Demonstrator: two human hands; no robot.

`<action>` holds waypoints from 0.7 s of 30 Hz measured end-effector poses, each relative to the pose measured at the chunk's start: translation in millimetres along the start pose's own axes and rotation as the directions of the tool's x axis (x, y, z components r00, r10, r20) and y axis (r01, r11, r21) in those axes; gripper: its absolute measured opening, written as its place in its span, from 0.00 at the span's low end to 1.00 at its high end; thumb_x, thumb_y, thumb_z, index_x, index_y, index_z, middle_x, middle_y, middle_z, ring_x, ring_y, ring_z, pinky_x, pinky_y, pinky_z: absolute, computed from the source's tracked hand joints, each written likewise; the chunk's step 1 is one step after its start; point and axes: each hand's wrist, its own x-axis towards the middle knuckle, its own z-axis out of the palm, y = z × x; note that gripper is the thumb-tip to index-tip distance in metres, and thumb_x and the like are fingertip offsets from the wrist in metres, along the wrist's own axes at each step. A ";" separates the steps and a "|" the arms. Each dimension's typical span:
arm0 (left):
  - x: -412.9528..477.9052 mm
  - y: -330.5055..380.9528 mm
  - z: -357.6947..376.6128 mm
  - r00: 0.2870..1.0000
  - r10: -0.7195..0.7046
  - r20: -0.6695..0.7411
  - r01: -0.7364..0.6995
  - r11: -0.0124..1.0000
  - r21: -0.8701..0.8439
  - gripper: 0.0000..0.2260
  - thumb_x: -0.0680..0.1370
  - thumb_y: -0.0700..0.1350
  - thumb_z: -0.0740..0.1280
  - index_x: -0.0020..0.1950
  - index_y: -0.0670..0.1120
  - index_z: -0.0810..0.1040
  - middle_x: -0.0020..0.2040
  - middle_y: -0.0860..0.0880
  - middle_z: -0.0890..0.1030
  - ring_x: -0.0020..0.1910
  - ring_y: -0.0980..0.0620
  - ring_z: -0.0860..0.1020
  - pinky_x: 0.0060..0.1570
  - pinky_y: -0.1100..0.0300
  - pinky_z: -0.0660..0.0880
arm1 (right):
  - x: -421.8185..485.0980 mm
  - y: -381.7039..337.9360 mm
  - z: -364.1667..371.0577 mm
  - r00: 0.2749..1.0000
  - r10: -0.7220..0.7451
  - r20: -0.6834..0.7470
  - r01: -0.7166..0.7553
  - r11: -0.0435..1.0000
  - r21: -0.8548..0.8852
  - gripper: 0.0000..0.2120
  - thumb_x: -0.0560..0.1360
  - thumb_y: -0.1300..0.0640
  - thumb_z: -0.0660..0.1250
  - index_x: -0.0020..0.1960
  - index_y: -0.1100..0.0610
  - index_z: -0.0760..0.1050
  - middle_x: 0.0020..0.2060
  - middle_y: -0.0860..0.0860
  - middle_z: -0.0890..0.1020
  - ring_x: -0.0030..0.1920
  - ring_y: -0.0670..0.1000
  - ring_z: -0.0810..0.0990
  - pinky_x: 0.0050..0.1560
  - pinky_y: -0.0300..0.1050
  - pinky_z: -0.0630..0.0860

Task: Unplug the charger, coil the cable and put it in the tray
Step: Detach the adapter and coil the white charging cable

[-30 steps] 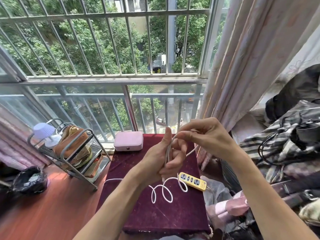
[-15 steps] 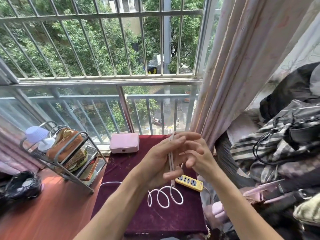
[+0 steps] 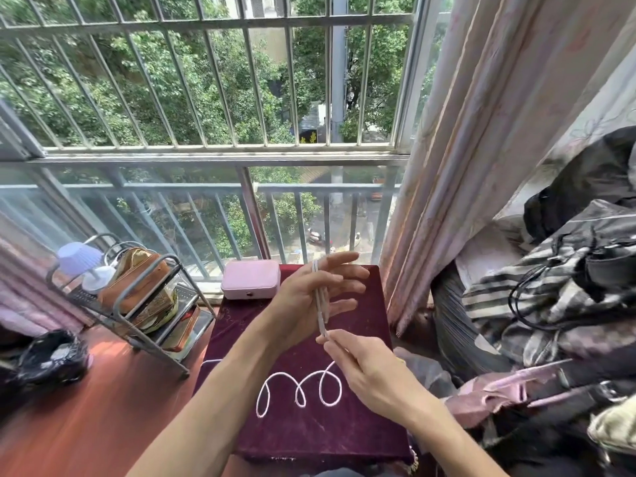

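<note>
A white charger cable is wound in a few turns around my left hand, which is held up over the small table with its fingers spread. My right hand pinches the cable just below the left palm. The loose rest of the cable lies in curly loops on the dark red velvet table top and trails off to the left. The yellow power strip is hidden behind my right hand. I cannot tell which object is the tray.
A pink box sits at the table's far edge by the window bars. A metal rack with bags and a small lamp stands to the left. Curtains and piled clothes crowd the right side.
My right hand has come down from beside the left fingers to below the left palm, drawing the cable along. The loose loops on the table have shifted, and the power strip is now covered.
</note>
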 end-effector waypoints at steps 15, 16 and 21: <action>-12.1 -23.6 -36.5 0.980 -0.048 -0.192 0.099 0.959 0.266 0.15 0.76 0.34 0.61 0.60 0.42 0.80 0.51 0.44 0.84 0.44 0.51 0.81 0.50 0.54 0.73 | -11.6 -55.6 -93.0 0.964 -0.237 0.123 0.262 0.932 -0.252 0.11 0.79 0.41 0.71 0.49 0.46 0.87 0.36 0.35 0.81 0.38 0.36 0.80 0.37 0.28 0.70; -14.0 -23.7 -37.9 0.979 -0.061 -0.193 0.115 0.952 0.284 0.15 0.76 0.34 0.60 0.59 0.42 0.80 0.50 0.43 0.84 0.44 0.51 0.80 0.49 0.54 0.72 | -8.9 -57.7 -103.7 0.962 -0.252 0.102 0.269 0.937 -0.224 0.09 0.78 0.42 0.72 0.49 0.46 0.88 0.37 0.36 0.82 0.38 0.38 0.81 0.36 0.27 0.70; -19.0 -30.2 -27.3 0.986 -0.157 -0.057 0.166 0.960 0.226 0.12 0.77 0.36 0.63 0.59 0.40 0.81 0.48 0.41 0.82 0.45 0.46 0.78 0.48 0.55 0.73 | 15.2 -53.7 -128.5 0.965 -0.262 0.012 0.261 0.959 -0.105 0.06 0.76 0.44 0.75 0.48 0.44 0.87 0.37 0.49 0.82 0.31 0.51 0.75 0.31 0.53 0.74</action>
